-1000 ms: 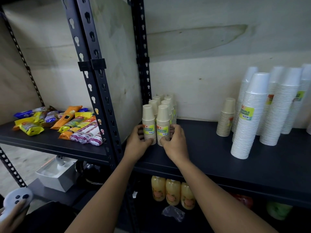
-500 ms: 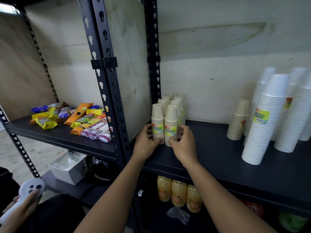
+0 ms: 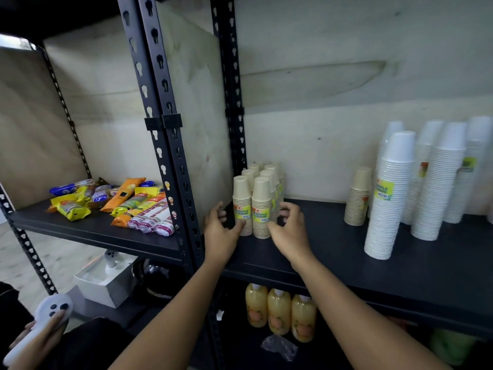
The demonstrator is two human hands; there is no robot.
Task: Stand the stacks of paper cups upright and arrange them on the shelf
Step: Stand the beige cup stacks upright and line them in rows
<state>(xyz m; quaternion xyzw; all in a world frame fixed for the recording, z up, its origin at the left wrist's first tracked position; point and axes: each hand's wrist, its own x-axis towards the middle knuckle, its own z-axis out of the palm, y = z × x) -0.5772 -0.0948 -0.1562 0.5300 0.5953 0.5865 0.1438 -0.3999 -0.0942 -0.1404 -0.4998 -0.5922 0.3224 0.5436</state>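
Beige cup stacks [image 3: 256, 198]: a tight cluster, upright and mouth-down, two abreast in rows running back, at the left end of the black shelf [image 3: 333, 252], centre of frame, just beside the upright post. Yellow-green labels on the two front stacks; the front left one reads "POSABLE" over "LEWARE", its first letters hidden. Left hand [image 3: 220, 233]: beside the cluster's left flank, fingers loosely spread with a dark gap to the cups, only the thumb tip against the front left stack; not grasping. Right hand [image 3: 290, 233]: by the cluster's right flank, fingers curled and blurred; cannot tell whether it grasps the cups. Short beige stack [image 3: 358, 201]: upright, alone, right of centre, well apart from the cluster. White cup stacks [image 3: 386, 204]: several tall ones, upright, at the right edge; nearest label shows "WARE". Snack packets [image 3: 128, 204]: yellow, orange and blue, lying on the neighbouring shelf at left; print unreadable. Juice bottles [image 3: 278, 313]: three, pale yellow, on the level below. White controller [image 3: 42, 324]: held by another person's hand, lower left corner.
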